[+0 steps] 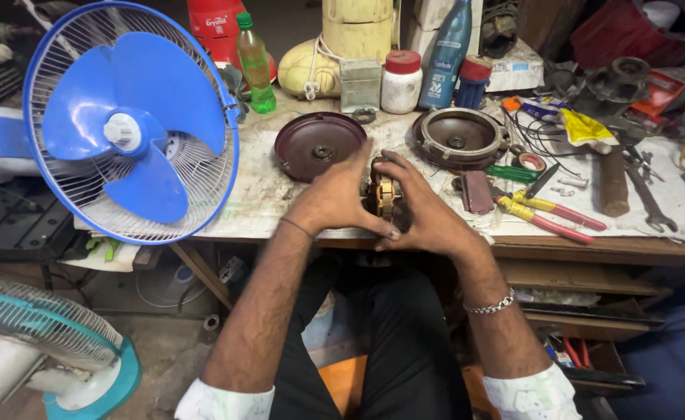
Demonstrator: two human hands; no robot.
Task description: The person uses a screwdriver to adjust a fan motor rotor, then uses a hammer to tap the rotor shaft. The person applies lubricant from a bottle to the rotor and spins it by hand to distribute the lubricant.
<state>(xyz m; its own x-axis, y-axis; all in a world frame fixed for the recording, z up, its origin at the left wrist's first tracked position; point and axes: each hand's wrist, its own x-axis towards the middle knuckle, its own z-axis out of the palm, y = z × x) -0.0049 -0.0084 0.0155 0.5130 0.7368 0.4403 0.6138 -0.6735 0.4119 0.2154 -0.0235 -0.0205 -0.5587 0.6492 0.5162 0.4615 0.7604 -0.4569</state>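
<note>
Fingers (389, 231) of both hands wrap a small wound motor core (384, 196) at the near edge of a cluttered workbench (265, 194), the left hand (336, 198) cupping it from one side and the right hand (428, 208) closing over it from the other, apparently to steady the part upright between the palms. Just beyond the fingertips lie two round dark housing halves, a domed cover (317, 145) to the left and a ringed shell (459, 138) to the right, seemingly set within easy reach. Right of the fingers rest red-and-yellow pliers (548, 215) and a green-handled screwdriver (511, 173). Well to the left of the hands stands a blue table fan (129, 124) on the bench edge; behind the housings, bottles and a white jar (401, 82) line the back.
</note>
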